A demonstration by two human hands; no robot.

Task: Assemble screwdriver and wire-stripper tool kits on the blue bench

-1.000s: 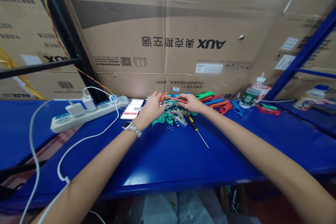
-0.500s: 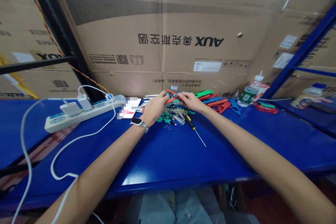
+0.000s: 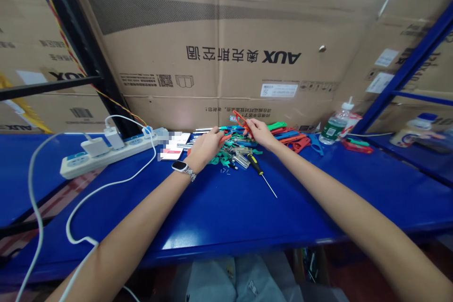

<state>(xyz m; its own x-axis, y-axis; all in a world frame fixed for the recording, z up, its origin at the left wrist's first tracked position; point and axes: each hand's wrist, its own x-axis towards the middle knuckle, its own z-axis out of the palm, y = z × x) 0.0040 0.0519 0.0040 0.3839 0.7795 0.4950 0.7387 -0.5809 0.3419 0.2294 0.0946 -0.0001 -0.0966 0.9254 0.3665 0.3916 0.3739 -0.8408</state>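
Note:
My left hand (image 3: 208,145), with a watch on its wrist, is closed around an orange plastic piece (image 3: 225,138) whose end sticks out past the fingers. My right hand (image 3: 260,133) grips a long orange-red plastic piece (image 3: 240,117), raised and tilted up to the left. The two pieces are apart. Under and between my hands lies a pile of small green and clear plastic parts (image 3: 222,157). In front of the pile rests a black and yellow screwdriver (image 3: 256,165), its shaft pointing toward me.
Red, orange and blue plastic pieces (image 3: 297,143) are heaped at the right. Farther right stand a green-labelled bottle (image 3: 331,130) and a blue-capped bottle (image 3: 417,130). A white power strip (image 3: 113,153) with cables lies left on the blue table (image 3: 247,226). A large cardboard box (image 3: 152,52) stands behind.
My hands have moved apart; earlier both were together on the orange plastic. The right hand has lifted its piece and tilted it upward. My left hand has shifted slightly left.

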